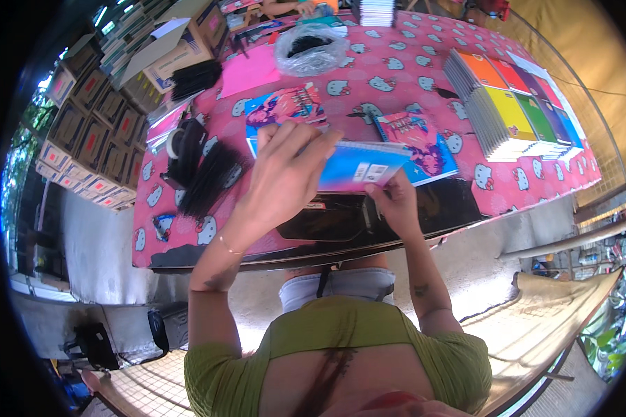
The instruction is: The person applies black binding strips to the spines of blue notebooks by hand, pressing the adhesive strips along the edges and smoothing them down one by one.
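A spiral notebook [365, 167] with a blue-to-pink cover and white label patches is tilted up above the table's front edge. My right hand [398, 206] pinches its lower right corner between thumb and fingers. Across the notebook's left end, my left hand [285, 167] has its fingers bent together at the bound upper edge. What those fingertips hold is hidden. Behind my left hand lies an illustrated notebook [278, 111] in blue and pink. A similar notebook [421, 142] rests to the right, past the held one.
Bundles of thin black strips [212, 182] and a tape roll [176, 144] lie left. A clear plastic bag [311, 50] with black contents sits farther back. Stacked colourful notebooks [511, 115] stand right. Cardboard boxes [94, 132] are piled left. Another person's hand [305, 8] shows at the far edge.
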The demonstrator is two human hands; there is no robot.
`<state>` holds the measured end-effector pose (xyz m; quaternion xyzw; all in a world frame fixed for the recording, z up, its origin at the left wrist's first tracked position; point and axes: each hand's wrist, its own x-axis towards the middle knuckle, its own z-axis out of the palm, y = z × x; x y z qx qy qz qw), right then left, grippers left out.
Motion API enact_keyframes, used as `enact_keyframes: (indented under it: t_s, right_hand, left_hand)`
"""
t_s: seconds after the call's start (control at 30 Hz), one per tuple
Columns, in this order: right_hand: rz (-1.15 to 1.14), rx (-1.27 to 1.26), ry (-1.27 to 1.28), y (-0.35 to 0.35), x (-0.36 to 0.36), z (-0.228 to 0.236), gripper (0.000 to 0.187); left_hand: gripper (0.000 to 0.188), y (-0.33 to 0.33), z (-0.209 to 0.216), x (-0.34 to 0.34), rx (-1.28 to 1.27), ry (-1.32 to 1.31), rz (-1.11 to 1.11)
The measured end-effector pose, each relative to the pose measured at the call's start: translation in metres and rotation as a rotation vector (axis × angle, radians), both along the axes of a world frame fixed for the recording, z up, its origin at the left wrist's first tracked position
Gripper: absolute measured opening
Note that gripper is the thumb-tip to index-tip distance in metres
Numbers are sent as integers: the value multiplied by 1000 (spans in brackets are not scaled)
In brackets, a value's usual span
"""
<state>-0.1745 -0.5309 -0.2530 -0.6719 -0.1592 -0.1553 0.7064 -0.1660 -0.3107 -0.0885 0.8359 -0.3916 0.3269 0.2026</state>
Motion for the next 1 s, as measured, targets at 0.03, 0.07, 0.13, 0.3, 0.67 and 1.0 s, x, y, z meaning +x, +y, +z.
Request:
enact_keyframes:
  t_s: [0.03, 0.07, 0.13, 0.3, 0.67, 1.0]
  right_hand:
    - [-14, -62, -16, 1, -1, 1, 27]
    - [15, -4, 48, 8, -3, 0, 29]
    - [-52, -146, -12, 5, -6, 3, 28]
    - [93, 16, 80, 27, -4, -1, 47]
    - [-48, -94, 102, 24, 0, -19, 62]
    - [-367, -472, -490, 39, -13, 60, 55]
  left_hand:
    - [34, 3, 4, -2, 22, 1, -1]
    - [35, 5, 6, -4, 44, 3, -2]
    - [35, 5, 2, -4, 96, 14, 3]
    - [39, 29, -77, -13, 135, 22, 227]
    - [57, 69, -195, -37, -852, 842, 273]
    - [39, 157, -201, 38, -225, 135, 801]
